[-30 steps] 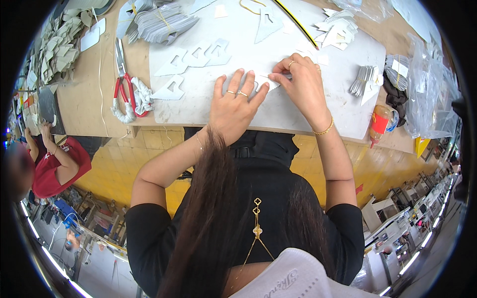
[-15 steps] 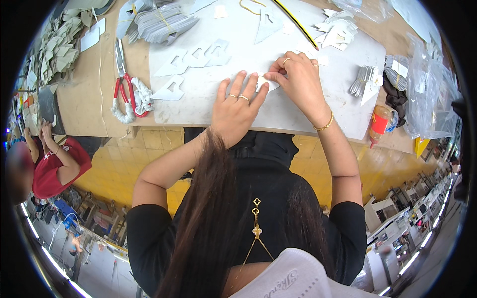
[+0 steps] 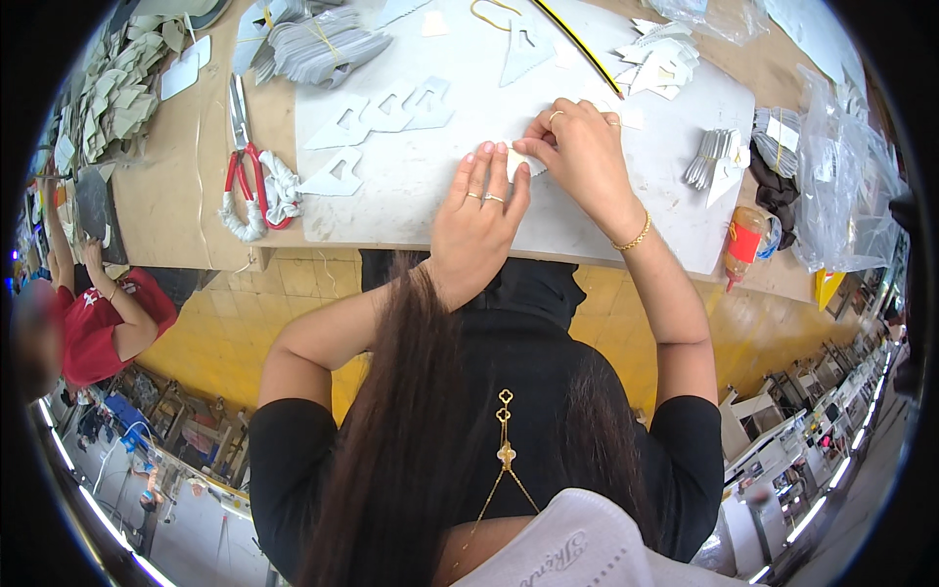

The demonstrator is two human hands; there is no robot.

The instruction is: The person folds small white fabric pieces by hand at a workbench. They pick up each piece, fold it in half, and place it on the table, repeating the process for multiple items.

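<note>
My left hand point(image 3: 479, 225) lies on the white work sheet point(image 3: 381, 210), fingers stretched out and pressing on a small cream piece point(image 3: 514, 159). Thumb and fingers of my right hand point(image 3: 589, 161) pinch together at the far right edge of that piece. Much of it is hidden under both hands; a pale grey jagged edge shows beside it. To the left lie several pale grey cut pieces with windows, some in an overlapping row point(image 3: 391, 111) and one piece point(image 3: 335, 174) nearer me. Another grey piece point(image 3: 526, 51) lies beyond my hands.
Red-handled shears point(image 3: 243, 161) lie at left. Bundled grey pieces point(image 3: 323, 47) sit at far left, a loose pile point(image 3: 657, 61) at far right. A small bundle point(image 3: 714, 159), an amber bottle point(image 3: 745, 238) and plastic bags point(image 3: 841, 186) are at right. A red-sleeved person point(image 3: 117, 323) works at left.
My left hand has shifted slightly right, its fingers drawn closer together. My right hand has moved a little left. The person at left has raised one arm.
</note>
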